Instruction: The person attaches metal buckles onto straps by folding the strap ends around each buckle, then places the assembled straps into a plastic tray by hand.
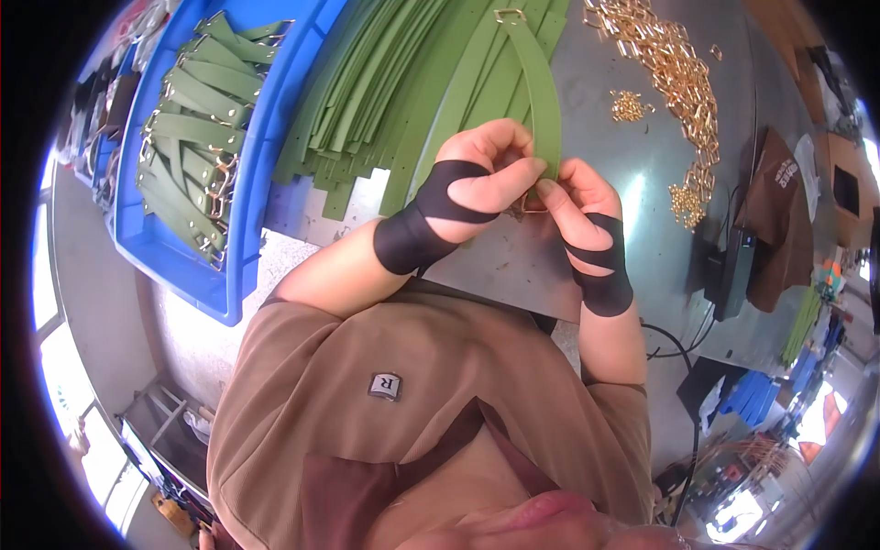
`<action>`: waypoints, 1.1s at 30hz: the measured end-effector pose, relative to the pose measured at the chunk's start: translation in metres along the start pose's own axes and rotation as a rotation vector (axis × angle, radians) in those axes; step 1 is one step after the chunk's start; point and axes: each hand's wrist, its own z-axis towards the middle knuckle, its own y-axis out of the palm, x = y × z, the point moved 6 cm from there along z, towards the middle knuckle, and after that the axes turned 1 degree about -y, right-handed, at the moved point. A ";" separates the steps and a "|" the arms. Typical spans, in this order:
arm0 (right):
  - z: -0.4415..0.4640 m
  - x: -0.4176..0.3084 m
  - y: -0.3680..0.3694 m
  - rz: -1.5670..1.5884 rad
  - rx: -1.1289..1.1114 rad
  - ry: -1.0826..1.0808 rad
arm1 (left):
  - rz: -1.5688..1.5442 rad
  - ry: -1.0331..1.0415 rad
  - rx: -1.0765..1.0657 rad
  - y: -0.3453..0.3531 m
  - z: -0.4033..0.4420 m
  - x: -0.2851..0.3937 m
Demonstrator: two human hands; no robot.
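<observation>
Strap [548, 101], green and single, is gripped at its near end by a worker over a metal table [596, 137], as seen in the head view. Its long axis runs away from the body, bowing toward the right; the far end, tipped with one gold buckle [511, 16], points forward over other green strips, and the near end points back toward the worker's chest. Left hand [490, 170] and right hand [580, 202] both pinch it between thumb and fingers, their fingertips close together. A bit of gold metal shows below them, mostly hidden. Two black wrist wraps, one per hand, cover wrist and palm.

To the left stands one blue tray [183, 286], holding buckled green straps [197, 119] laid crosswise, too overlapped to count. Between tray and hands lies a stack of green strips [357, 82], likewise beyond counting, most pointing away from the worker. On the right, one long heap of gold links [674, 69] trails toward the worker, with two small piles of gold pieces [628, 106] beside it and one brown cloth [773, 215] farther right.
</observation>
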 end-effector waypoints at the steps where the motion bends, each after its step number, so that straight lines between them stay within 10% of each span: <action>1: -0.001 -0.001 0.001 0.003 -0.014 -0.006 | 0.006 0.009 0.012 -0.001 0.000 0.002; 14: -0.005 -0.005 0.012 0.056 -0.045 -0.119 | 0.082 0.089 0.055 0.014 -0.015 0.024; 21: 0.001 -0.033 0.027 -0.021 -0.060 -0.325 | 0.583 0.781 0.201 0.010 -0.044 0.087; 29: 0.027 -0.018 0.012 -0.071 0.061 -0.291 | 0.422 0.709 0.608 -0.152 -0.081 0.144; 33: 0.017 -0.027 0.033 -0.712 0.017 -0.401 | 1.129 0.510 1.147 -0.216 -0.104 0.158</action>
